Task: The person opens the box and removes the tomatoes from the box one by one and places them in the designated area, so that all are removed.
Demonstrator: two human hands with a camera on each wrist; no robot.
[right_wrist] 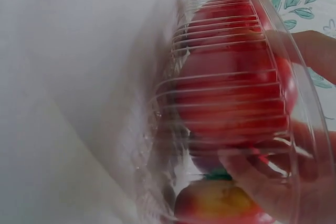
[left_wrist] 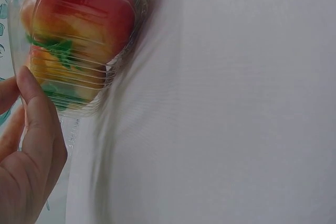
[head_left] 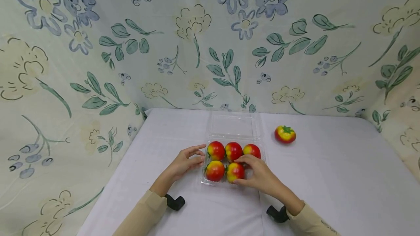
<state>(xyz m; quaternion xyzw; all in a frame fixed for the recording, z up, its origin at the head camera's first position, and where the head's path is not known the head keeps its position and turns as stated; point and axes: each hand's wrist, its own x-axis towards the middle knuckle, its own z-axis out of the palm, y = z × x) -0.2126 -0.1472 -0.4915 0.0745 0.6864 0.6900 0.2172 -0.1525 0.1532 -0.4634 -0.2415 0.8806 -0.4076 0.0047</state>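
A clear plastic clamshell box [head_left: 210,182] holds several red-and-yellow toy tomatoes [head_left: 216,150] in two rows. My left hand [head_left: 183,163] is at the box's left side, thumb and fingertips pinching its rim in the left wrist view. Reaching over the front right part of the box, my right hand [head_left: 259,174] grips the front middle tomato [head_left: 235,172] between thumb and fingers. In the right wrist view its fingers show through the ribbed clear wall. The right hand hides the box's front right corner.
The box's clear lid [head_left: 233,126] lies folded back behind it. One loose tomato [head_left: 285,134] with a green calyx sits to the right of the lid on the white tablecloth [head_left: 328,177]. A floral curtain [head_left: 183,65] hangs behind the table.
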